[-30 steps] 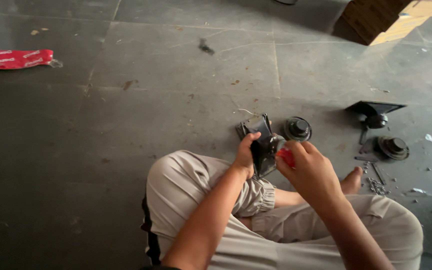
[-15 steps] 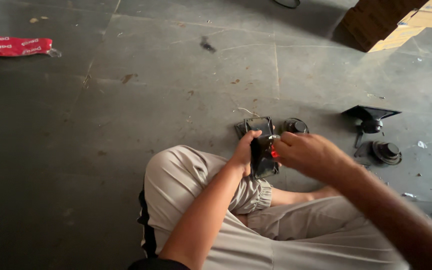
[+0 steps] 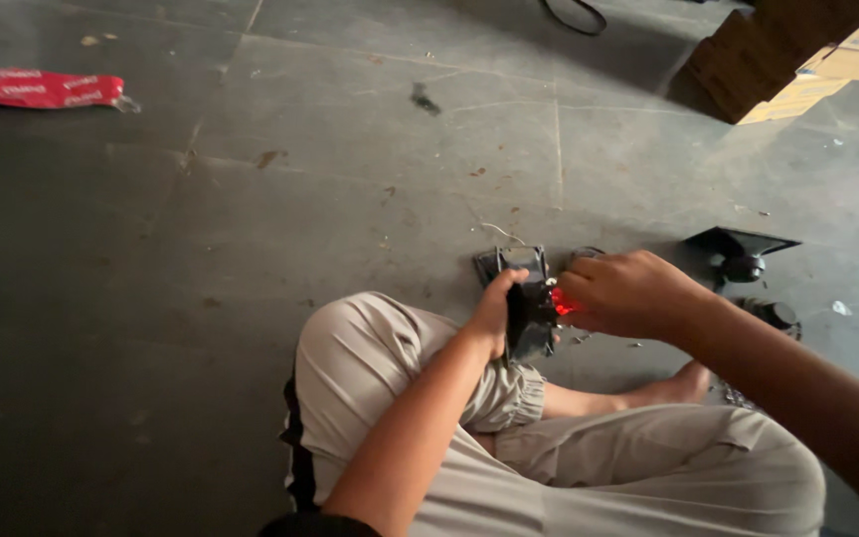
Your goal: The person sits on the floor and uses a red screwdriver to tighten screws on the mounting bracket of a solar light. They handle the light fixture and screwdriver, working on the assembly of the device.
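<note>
Here, left hand (image 3: 494, 313) clamped on the black part (image 3: 529, 320), held above the floor (image 3: 251, 249) just ahead of the bent knee. Right hand (image 3: 628, 293) closed around a red-handled tool (image 3: 564, 301), tip touching the part's right side.

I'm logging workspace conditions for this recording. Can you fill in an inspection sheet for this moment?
Surface: grey concrete floor, dusty, with small bits of debris; the person sits on it cross-legged.
Job's things: black part held upright above the knee; small red piece at its right edge.
Clutter: red wrapper far left; black funnel-shaped part and a round black part on the right.
Grippers: left hand grips the black part; right hand pinches the red piece.
Cables: dark loop at the top edge, possibly a cable.
Surroundings: cardboard boxes at top right.
</note>
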Action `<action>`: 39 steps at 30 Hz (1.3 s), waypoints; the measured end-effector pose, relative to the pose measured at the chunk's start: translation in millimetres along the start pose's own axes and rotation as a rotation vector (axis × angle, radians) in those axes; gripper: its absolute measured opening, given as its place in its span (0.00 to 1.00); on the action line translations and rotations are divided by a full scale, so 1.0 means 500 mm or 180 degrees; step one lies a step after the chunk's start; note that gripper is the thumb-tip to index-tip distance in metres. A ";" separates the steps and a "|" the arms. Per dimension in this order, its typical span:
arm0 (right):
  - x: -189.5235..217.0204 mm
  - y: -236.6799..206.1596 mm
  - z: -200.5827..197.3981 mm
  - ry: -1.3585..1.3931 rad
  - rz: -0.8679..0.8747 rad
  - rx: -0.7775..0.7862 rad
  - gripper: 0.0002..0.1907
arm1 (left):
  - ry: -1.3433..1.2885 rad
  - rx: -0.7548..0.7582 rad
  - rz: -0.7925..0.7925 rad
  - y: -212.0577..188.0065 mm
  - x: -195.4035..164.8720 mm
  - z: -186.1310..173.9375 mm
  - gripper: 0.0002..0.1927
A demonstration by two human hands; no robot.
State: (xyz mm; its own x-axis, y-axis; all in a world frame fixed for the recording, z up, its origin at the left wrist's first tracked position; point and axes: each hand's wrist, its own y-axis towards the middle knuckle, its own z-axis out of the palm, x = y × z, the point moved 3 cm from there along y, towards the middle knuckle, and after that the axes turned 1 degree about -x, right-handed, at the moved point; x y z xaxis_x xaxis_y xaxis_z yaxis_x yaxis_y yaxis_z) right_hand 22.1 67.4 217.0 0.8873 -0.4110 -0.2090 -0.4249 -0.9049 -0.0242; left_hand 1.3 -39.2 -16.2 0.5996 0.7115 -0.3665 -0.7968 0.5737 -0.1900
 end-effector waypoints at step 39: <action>0.092 -0.129 0.114 0.2964 0.3303 -0.1187 0.20 | 0.0096 -0.0507 0.0761 0.002 -0.005 0.000 0.29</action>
State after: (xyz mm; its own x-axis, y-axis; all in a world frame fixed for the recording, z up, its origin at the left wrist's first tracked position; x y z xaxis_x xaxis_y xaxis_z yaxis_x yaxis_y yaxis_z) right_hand 80.3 113.1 153.2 0.0672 -0.6784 0.7316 -0.9970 -0.0746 0.0225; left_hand -0.9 -40.5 -15.2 0.3929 0.8051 -0.4445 -0.9184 0.3185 -0.2348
